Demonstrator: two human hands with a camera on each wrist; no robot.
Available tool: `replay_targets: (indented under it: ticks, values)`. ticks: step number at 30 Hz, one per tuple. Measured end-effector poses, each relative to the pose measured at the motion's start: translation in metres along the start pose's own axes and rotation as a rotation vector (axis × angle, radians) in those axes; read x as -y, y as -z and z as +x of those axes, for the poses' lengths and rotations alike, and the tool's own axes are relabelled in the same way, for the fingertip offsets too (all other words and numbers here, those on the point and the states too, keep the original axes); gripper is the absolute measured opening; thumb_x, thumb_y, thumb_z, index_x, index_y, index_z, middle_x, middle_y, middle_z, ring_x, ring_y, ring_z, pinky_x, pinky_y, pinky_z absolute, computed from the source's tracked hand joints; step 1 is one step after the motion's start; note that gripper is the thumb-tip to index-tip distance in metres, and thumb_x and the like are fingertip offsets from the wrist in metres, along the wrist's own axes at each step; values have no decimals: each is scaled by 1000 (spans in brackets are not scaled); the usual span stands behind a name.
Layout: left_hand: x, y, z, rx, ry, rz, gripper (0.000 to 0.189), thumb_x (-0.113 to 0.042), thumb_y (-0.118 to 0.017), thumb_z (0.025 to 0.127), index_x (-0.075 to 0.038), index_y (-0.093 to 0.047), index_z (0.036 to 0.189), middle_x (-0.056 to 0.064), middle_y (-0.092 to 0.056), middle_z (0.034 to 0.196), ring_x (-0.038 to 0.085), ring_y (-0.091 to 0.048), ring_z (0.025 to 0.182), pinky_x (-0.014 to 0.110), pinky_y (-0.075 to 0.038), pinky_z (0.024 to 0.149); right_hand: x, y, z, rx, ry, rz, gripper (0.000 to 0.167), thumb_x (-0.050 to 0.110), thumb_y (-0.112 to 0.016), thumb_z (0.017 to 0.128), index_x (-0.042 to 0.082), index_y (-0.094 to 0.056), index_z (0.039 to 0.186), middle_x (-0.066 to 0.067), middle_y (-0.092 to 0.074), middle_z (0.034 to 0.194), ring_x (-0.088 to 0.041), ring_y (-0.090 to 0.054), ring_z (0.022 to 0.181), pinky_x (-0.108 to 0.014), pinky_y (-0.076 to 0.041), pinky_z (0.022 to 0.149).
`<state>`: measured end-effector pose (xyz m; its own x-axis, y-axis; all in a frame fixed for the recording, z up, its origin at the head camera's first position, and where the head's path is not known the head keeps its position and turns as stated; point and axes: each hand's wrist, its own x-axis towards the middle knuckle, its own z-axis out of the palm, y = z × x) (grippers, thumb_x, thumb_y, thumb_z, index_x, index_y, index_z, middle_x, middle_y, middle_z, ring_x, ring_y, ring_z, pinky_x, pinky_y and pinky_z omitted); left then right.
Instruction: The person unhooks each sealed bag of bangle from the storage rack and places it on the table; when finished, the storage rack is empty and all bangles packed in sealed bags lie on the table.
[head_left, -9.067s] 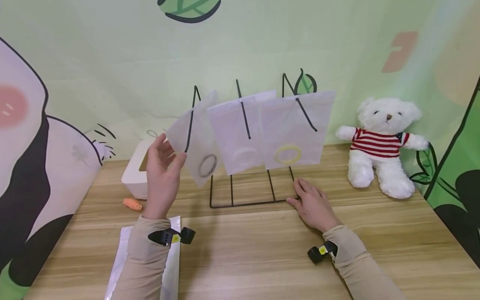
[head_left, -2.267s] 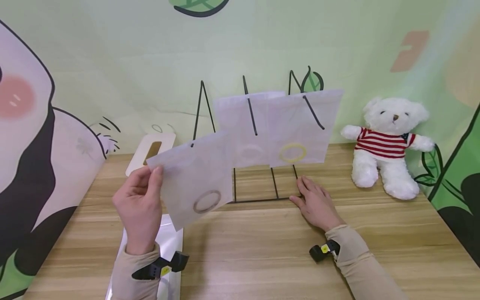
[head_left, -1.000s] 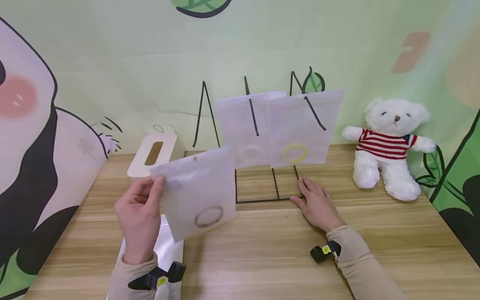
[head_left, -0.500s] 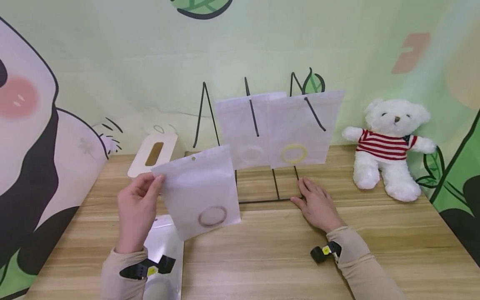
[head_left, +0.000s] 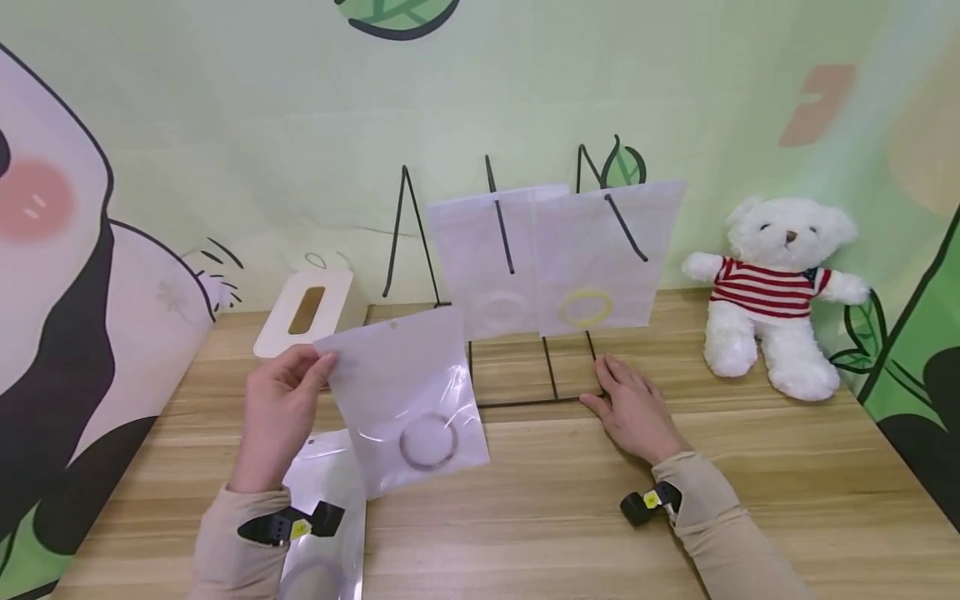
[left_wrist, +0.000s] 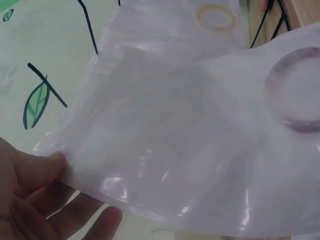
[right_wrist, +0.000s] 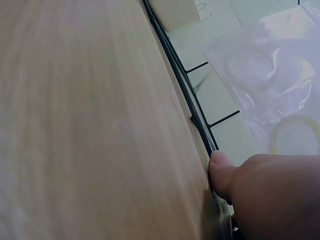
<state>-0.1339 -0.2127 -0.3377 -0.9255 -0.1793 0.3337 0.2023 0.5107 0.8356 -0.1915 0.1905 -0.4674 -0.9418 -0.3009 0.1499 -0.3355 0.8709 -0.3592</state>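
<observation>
Between thumb and fingers, my left hand pinches the upper left corner of a clear plastic bag with a punched hole at its top. Inside it shows a purplish bangle. The bag is off the black wire display rack, in front of its bare left hook. Two similar bags hang from the other hooks: a middle bag with a pale ring, and a right bag with a yellow ring. My right hand rests on the rack's front right corner, thumb touching the wire.
Another bag lies on the wooden table beneath my left wrist, a ring shape near its lower end. Behind my left hand stands a white box with a brown slot. A white teddy bear in a striped shirt sits at right.
The held bag hung on the left hook at first; my left hand has drawn it off toward me and lowered it, then shifted it slightly right. My right hand has stayed at the rack's corner.
</observation>
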Motion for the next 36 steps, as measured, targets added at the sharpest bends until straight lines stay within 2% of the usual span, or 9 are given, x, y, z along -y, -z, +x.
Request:
replay_targets:
  ticks: [5,13,19,24,30,36]
  values:
    - [4,-2,-2,63,39,87,18,-16,-62,96,1,-69,99,13,-68,78,12,-59,70,21,-45,58,0,-1,1,0,3,3,64,34,-53,100,-7,-35,146,-27,-32,150,-43,-31,137,-62,-24,108]
    - [10,-6,-8,182,70,109,16,-14,-61,97,0,-68,98,11,-62,76,17,-50,70,25,-41,59,1,0,0,-2,5,5,63,33,-53,100,-7,-35,146,-27,-32,150,-43,-32,136,-63,-25,107]
    - [12,-10,-14,247,120,139,14,-11,-62,96,1,-68,98,9,-64,79,18,-51,73,26,-43,63,2,2,1,3,4,4,63,33,-53,100,-6,-34,146,-27,-32,151,-43,-32,136,-63,-25,107]
    - [18,-14,-18,282,150,147,13,-10,-62,95,1,-68,99,9,-65,83,20,-54,77,29,-46,66,1,2,1,-4,8,1,63,33,-53,100,-7,-35,146,-27,-32,150,-44,-32,136,-63,-25,107]
    - [27,-17,-25,316,139,148,12,-9,-62,95,1,-67,96,8,-63,77,18,-54,71,28,-46,61,0,1,0,5,4,1,64,34,-52,101,-6,-34,147,-26,-31,151,-43,-32,137,-63,-24,107]
    - [32,-18,-31,339,141,144,12,-12,-62,96,0,-66,94,8,-65,79,18,-55,71,27,-46,60,1,2,-1,-1,9,3,64,34,-52,101,-7,-34,146,-27,-32,151,-43,-32,136,-63,-25,107]
